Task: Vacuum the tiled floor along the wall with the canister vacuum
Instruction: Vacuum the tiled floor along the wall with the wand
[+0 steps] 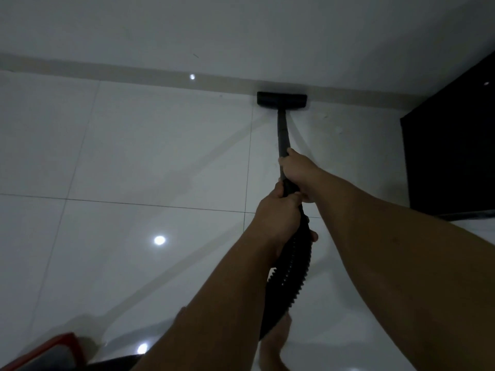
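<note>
A black floor nozzle [281, 99] rests on the glossy white tiled floor [134, 156], pressed against the beige baseboard [160, 77] of the white wall [241, 30]. A dark wand [282, 132] runs from it back to me. My right hand [298, 171] grips the wand higher up. Just behind it, my left hand [278, 214] is closed around the handle where the black ribbed hose [290, 269] begins. The hose curves down between my forearms. A red and grey corner of the canister vacuum [51, 353] shows at the bottom left.
A tall black cabinet or panel [452, 145] stands at the right, close to the nozzle's side. My bare foot [276, 344] is on the tiles below the hose. Ceiling lights reflect as bright spots on the floor to the left.
</note>
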